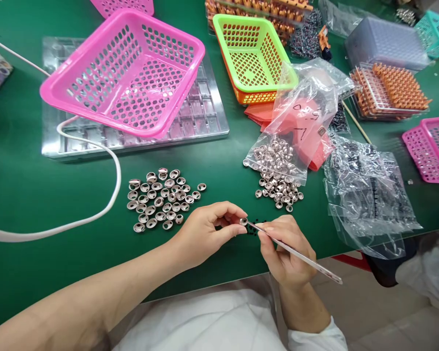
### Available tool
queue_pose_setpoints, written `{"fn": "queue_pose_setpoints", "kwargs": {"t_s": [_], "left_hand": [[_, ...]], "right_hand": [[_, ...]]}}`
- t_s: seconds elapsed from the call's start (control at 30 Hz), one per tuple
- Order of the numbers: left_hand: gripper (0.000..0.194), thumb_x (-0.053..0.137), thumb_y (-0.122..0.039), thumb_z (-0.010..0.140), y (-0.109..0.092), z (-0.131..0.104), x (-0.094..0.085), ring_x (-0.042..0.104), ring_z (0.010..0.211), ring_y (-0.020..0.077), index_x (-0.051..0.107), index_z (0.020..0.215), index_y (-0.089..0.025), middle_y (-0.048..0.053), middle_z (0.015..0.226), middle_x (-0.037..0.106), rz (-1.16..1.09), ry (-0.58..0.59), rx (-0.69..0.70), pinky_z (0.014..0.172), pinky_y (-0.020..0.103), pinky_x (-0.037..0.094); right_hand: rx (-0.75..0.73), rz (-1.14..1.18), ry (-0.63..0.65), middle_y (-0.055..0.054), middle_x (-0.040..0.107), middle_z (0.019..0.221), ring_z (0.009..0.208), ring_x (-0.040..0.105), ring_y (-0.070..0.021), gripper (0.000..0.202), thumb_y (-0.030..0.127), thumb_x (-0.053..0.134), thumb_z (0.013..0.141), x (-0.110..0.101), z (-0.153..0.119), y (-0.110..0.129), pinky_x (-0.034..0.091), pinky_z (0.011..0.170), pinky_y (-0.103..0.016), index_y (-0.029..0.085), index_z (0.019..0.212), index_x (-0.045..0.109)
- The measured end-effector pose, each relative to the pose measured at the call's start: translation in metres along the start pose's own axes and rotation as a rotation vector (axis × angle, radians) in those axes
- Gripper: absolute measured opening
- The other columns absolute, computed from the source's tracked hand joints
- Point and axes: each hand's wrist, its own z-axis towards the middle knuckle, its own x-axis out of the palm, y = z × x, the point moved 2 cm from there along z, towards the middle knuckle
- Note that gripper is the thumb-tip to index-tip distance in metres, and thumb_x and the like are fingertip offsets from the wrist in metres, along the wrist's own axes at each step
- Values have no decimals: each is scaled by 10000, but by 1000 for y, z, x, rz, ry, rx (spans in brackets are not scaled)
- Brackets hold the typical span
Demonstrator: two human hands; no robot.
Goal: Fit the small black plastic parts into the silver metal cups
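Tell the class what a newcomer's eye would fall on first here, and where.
Probably the large pink basket, on a metal tray at the upper left. Next, perhaps the lime-green basket, stacked in an orange basket at top centre. Then, at lower middle, the left hand pinching a small metal piece, the right hand holding a slim metal tool.

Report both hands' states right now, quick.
Left hand: closed, pinching a small round silver metal piece.
Right hand: closed, holding a slim silver metal tool, tip at that piece.

white top, creased white sleeve
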Motion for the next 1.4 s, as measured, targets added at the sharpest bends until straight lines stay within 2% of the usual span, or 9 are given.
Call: {"fn": "queue_pose_setpoints", "kwargs": {"t_s": [0.53,1.03,1.4], "left_hand": [[148,736,-300,816,-2,0,1,657,764,159,697,906,-190,17,835,717,22,6,2,724,273,541],[118,721,-254,814,4,1,2,643,756,141,705,912,-189,3,822,696,17,-7,53,704,248,535],[161,725,-294,806,4,2,2,645,770,167,703,912,-175,27,818,692,12,-9,44,719,284,547]], "right_hand": [[-88,-40,53,-57,769,930,775,736,-196,375,51,679,855,0,5,7,575,658,-370,235,1172,599],[-181,-99,59,-88,739,915,772,703,-189,290,13,679,840,2,9,12,549,678,-366,151,1085,607],[-290,-190,53,-98,734,903,751,669,-182,204,35,662,850,4,8,14,519,674,-368,148,1014,616]]}}
